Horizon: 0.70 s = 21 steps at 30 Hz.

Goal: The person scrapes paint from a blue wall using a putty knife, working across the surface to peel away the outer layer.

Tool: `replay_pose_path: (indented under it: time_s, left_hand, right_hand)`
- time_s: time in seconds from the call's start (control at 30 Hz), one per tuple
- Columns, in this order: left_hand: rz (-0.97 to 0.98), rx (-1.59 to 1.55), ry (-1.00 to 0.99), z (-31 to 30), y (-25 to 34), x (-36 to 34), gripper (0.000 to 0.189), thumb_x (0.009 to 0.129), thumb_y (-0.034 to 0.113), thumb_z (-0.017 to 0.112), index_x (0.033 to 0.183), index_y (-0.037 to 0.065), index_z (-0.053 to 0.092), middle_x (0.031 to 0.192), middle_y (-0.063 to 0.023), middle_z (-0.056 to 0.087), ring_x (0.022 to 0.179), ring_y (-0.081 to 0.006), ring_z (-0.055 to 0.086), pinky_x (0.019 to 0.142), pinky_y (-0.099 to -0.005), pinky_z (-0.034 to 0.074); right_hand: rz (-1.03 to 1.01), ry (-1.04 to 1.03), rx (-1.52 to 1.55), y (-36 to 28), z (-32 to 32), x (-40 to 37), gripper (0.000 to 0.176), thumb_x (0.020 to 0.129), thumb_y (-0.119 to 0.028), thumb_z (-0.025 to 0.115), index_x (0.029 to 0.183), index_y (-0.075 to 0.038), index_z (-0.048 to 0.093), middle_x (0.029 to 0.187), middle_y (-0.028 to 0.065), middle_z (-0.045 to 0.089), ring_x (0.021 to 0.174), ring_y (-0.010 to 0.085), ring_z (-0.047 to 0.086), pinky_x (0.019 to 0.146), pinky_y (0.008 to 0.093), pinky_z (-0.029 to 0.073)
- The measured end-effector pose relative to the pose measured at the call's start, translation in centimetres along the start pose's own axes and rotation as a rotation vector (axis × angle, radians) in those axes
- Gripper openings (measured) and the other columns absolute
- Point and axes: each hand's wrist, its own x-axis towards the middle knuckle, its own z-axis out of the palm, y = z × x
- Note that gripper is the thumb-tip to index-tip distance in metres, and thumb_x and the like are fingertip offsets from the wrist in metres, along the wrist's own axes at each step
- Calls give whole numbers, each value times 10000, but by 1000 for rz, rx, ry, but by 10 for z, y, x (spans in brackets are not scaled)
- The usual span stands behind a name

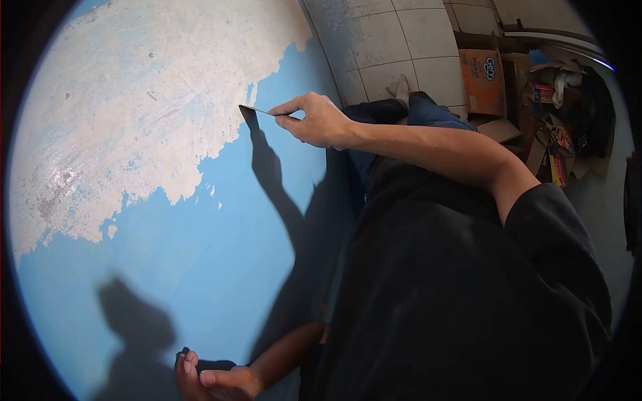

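Note:
My right hand (317, 121) pinches a thin, flat scraper (257, 110) between thumb and fingers. The scraper's edge meets the wall near the border between bare whitish patches and blue paint (227, 247). Low in the view, my left hand (217, 381) is beside the wall, partly cut off by the frame's bottom edge. Its fingers are bent loosely and its thumb stands apart, with nothing clearly held. A small dark spot shows at its fingertips, too small to make out.
Shadows of my arm and head fall on the wall. White floor tiles (384, 40) lie beyond my legs and foot. An orange box (483, 81) and piled cardboard, wrappers and bags (562, 144) are at the upper right.

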Motion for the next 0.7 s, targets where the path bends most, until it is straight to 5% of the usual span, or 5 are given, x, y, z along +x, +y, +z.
replay_pose_path:
  time_s: [0.27, 0.4, 0.5, 0.63, 0.7]
  left_hand:
    - [-21, 1, 8, -1, 3, -3, 186, 1094, 163, 487, 1119, 43, 627, 832, -102, 708, 723, -202, 697, 678, -378, 561]
    - [-9, 4, 10, -4, 2, -3, 188, 1097, 178, 482, 1145, 60, 620, 832, -100, 713, 725, -205, 698, 684, -385, 564]
    - [-8, 2, 10, -3, 1, -3, 192, 1100, 190, 478, 1165, 73, 615, 832, -98, 716, 727, -208, 700, 688, -390, 567]
    - [-18, 12, 9, -4, 4, -4, 193, 1099, 197, 481, 1147, 70, 619, 828, -97, 716, 727, -208, 699, 687, -389, 567]
    - [-22, 12, 14, -4, 5, -3, 195, 1098, 200, 482, 1137, 68, 620, 826, -97, 715, 726, -209, 699, 687, -388, 567]
  right_hand:
    - [-163, 153, -45, 15, 15, 14, 315, 1011, -194, 606, 1261, -41, 719, 915, 172, 749, 691, 155, 648, 659, 352, 552]
    - [18, 27, 7, 0, 8, 6, 327, 1010, -216, 613, 1278, -56, 712, 871, 141, 743, 663, 117, 634, 619, 306, 545]
    - [-434, 258, -176, 40, 31, 18, 328, 1017, -223, 608, 1287, -68, 710, 790, 95, 709, 586, 90, 592, 554, 278, 524]
    - [56, 37, -11, -2, 1, 15, 308, 1002, -211, 628, 1257, -70, 730, 867, 136, 739, 671, 139, 642, 638, 326, 556]
    - [-53, 58, -18, 1, 5, 11, 301, 1000, -201, 629, 1251, -72, 734, 892, 150, 745, 696, 148, 646, 657, 340, 557]
